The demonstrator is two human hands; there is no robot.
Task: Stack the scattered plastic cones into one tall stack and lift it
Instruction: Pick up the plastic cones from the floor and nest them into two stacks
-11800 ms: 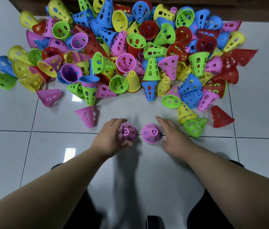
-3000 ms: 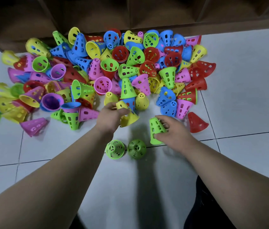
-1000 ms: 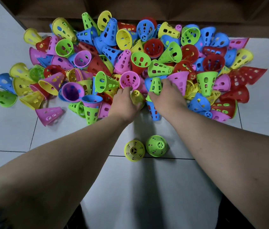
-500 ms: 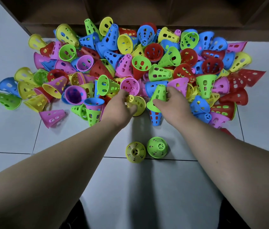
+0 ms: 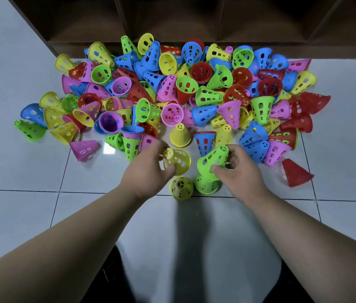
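Observation:
Two upright stacks stand side by side on the white floor near me: one topped by a yellow cone (image 5: 181,188), the other by a green cone (image 5: 206,185). My left hand (image 5: 147,170) holds a loose yellow cone (image 5: 178,160) tilted just above the yellow-topped stack. My right hand (image 5: 239,171) grips a loose green cone (image 5: 213,159) tilted above the green-topped stack. Behind them lies a big pile of perforated cones (image 5: 172,92) in red, blue, green, yellow and pink.
A dark wooden shelf unit (image 5: 194,22) runs along the far edge behind the pile. A red cone (image 5: 296,173) lies alone at the right, a pink one (image 5: 84,147) at the left. White floor tiles (image 5: 19,215) stretch toward me.
Both hands have pulled back from the pile toward me, each carrying its cone down over the two stacks. The camera view has shifted slightly.

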